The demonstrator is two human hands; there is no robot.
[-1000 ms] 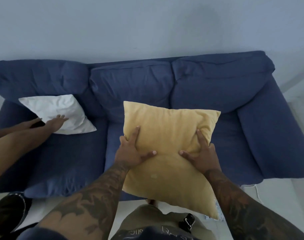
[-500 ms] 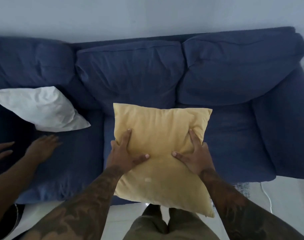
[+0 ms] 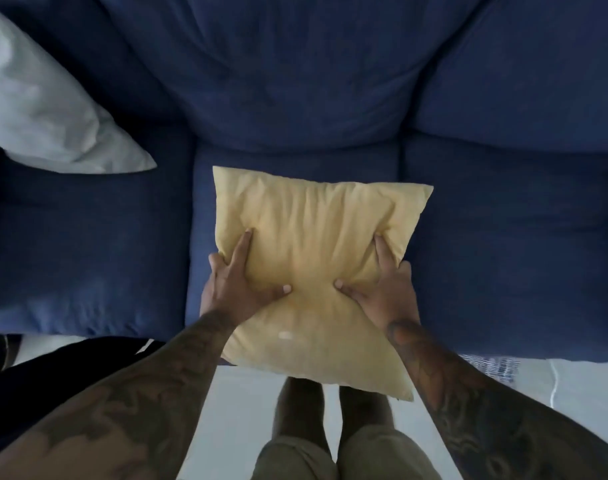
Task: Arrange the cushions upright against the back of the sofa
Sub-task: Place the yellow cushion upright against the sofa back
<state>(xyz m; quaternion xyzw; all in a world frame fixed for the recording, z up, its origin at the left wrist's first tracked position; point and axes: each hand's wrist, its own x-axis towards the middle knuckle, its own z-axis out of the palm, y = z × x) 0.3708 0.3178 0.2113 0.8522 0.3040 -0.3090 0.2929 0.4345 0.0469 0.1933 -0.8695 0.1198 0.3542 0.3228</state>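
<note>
yellow cushion point(image 3: 316, 258): gripped at both side edges by left hand point(image 3: 233, 285) and right hand point(image 3: 382, 289), fingers closed on it.
sofa back point(image 3: 295, 81): straight beyond both hands, apart from the cushion's far edge.

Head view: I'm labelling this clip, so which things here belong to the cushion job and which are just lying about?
Part of the job:
- yellow cushion, gripped by the left hand and right hand
- white cushion
- sofa back

Just lying about:
- white cable on the floor
- patterned cloth under the sofa edge
</note>
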